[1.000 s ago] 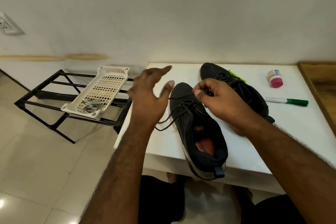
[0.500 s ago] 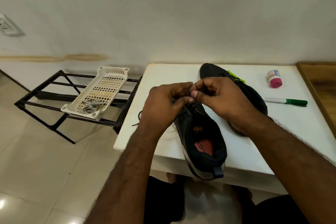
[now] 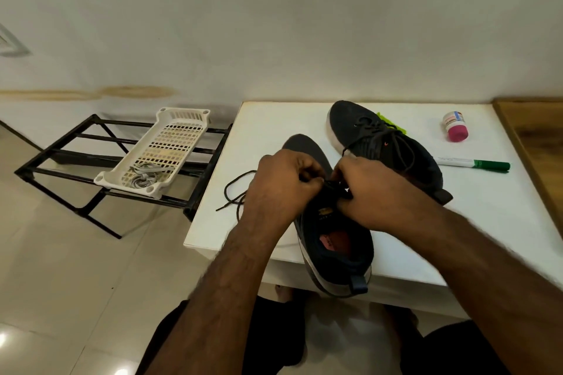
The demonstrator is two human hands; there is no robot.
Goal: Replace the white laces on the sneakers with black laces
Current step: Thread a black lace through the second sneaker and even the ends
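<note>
Black lace [image 3: 236, 192] is what I have pinched in both hands over the throat of the near sneaker [image 3: 332, 231], which lies on the white table [image 3: 268, 125] with its heel hanging past the front edge. My left hand [image 3: 283, 183] is curled shut on one strand and my right hand [image 3: 365, 192] is pressed shut on the other, knuckles nearly touching; the exact crossing is hidden under my fingers. The loose tail trails left across the table. To finish this well, I judge I should keep both strands equally taut, draw the knot down snug against the tongue, and press the sneaker down so it doesn't tip off the edge. The far sneaker [image 3: 380, 143] already wears black lacing. The old white laces [image 3: 141, 178] lie in the plastic basket [image 3: 179, 119] on the rack.
</note>
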